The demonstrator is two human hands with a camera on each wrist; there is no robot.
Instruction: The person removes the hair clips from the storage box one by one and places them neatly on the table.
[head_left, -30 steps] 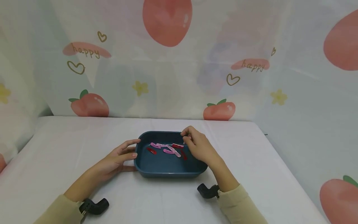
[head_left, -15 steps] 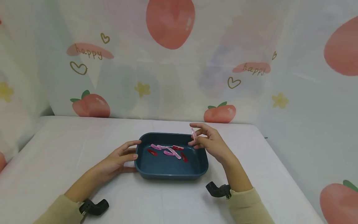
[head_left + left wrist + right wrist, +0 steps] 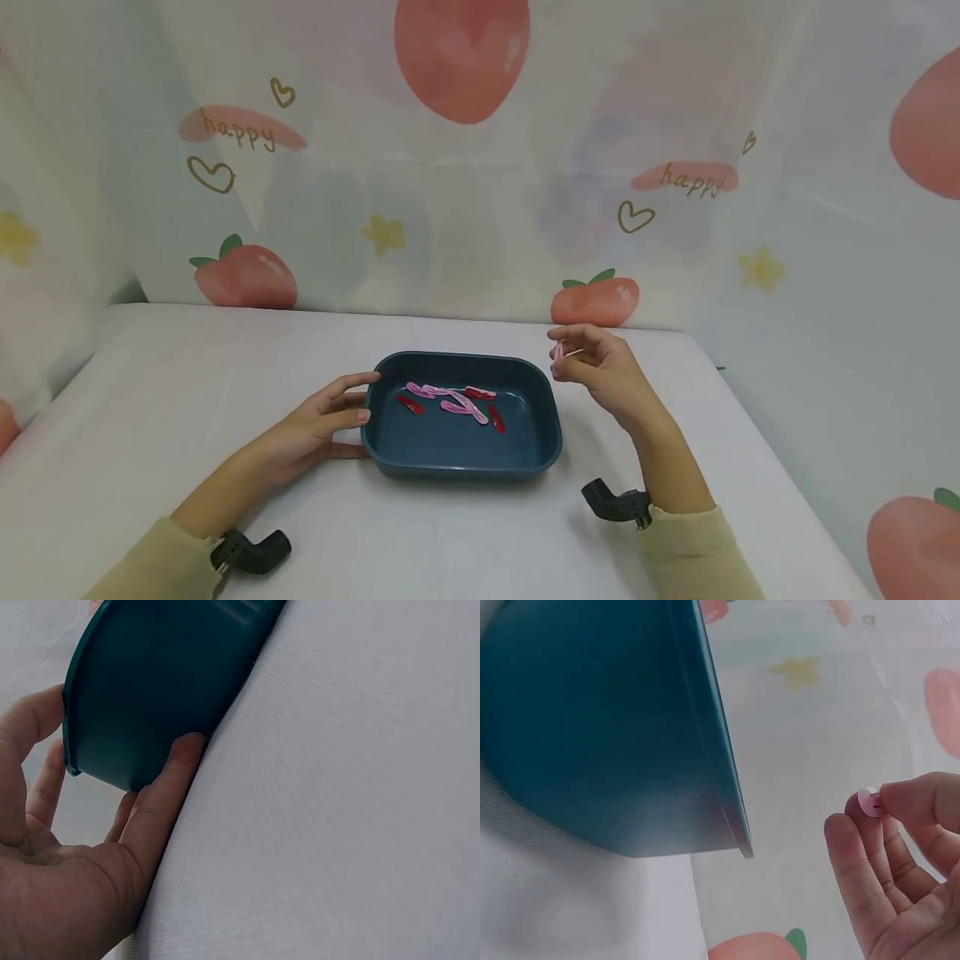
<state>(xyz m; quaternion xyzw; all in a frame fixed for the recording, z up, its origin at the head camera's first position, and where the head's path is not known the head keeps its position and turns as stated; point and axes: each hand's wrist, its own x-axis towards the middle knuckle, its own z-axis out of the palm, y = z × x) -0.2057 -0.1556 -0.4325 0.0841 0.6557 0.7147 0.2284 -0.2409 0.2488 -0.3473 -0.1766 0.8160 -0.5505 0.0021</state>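
Note:
A dark teal tray [image 3: 450, 446] stands on the white table, holding several pink hair clips [image 3: 454, 407] and a few red hair clips [image 3: 409, 405] on its floor. At its left end is my left hand [image 3: 311, 429], fingers spread and touching the rim and side; in the left wrist view the same hand [image 3: 90, 862] has fingertips against the outer wall. Beyond the tray's right rim, my right hand [image 3: 607, 371] pinches a pink hair clip [image 3: 558, 351] between thumb and fingertip. The right wrist view shows that clip [image 3: 869, 802] partly covered by the thumb.
A white cloth covers the table [image 3: 420, 533], which meets a peach-printed backdrop [image 3: 465, 250] at the far edge. Dark wrist cameras sit at both sleeves, the left camera [image 3: 251, 553] and the right camera [image 3: 617, 502].
My right hand has moved up out of the tray and to the right, carrying the pink hair clip past the right rim. The left hand has stayed at the tray's left end.

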